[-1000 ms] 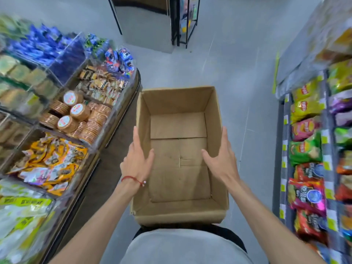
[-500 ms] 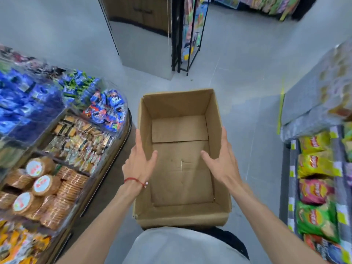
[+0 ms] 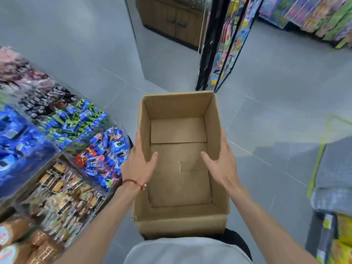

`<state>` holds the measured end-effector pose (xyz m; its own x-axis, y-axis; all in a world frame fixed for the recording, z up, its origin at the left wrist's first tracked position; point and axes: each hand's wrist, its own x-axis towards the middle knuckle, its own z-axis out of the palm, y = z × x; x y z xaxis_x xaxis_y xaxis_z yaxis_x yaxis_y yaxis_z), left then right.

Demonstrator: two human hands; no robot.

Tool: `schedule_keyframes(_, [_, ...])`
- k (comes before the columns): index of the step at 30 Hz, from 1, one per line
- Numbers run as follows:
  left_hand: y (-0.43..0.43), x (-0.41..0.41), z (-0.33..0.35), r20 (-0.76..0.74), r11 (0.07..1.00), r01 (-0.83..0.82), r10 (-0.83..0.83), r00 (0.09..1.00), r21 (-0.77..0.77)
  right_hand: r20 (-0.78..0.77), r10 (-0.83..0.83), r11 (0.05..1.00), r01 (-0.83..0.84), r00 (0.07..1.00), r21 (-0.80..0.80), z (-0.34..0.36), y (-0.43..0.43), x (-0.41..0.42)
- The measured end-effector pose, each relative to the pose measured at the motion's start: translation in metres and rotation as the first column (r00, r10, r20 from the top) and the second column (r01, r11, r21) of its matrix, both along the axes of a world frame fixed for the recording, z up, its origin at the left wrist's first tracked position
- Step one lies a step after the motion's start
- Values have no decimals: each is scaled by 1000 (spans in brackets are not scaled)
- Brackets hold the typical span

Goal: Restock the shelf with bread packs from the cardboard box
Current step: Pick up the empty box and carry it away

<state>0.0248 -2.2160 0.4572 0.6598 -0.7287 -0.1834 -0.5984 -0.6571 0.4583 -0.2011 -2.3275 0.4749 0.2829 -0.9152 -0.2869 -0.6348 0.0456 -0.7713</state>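
An open cardboard box is carried in front of my body, above the grey floor. Its inside is bare, with no bread packs in it. My left hand lies flat against the box's left wall, fingers straight along the outside and thumb over the rim inside. My right hand mirrors it on the right wall, fingers straight outside and thumb inside. A red string bracelet sits on my left wrist.
Clear bins of wrapped snacks and biscuits line the left side. A black wire display rack and a wooden cabinet stand ahead. A shelf with chip bags is at the lower right. Grey tiled floor stretches ahead.
The box and I have moved forward along the aisle; the left bins and right chip shelf slid back past me. Both hands keep the same hold on the box walls.
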Motion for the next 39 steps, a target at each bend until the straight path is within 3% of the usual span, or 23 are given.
schedule_keyframes(9, [-146, 81, 9, 11, 970, -236, 237, 972, -54, -37, 258, 966, -258, 966, -18, 6, -208, 116])
schedule_keyframes(22, [-284, 258, -26, -91, 866, -499, 498, 862, 16, -59, 496, 867, -497, 867, -21, -18, -382, 341])
schedule_keyframes(30, [-344, 345, -55, -54, 771, -622, 633, 773, 136, -87, 647, 762, -647, 758, 27, -68, -459, 472])
schedule_keyframes(39, [-387, 416, -157, -71, 592, -770, 801, 594, 236, -108, 789, 614, -781, 604, 115, -175, -516, 587])
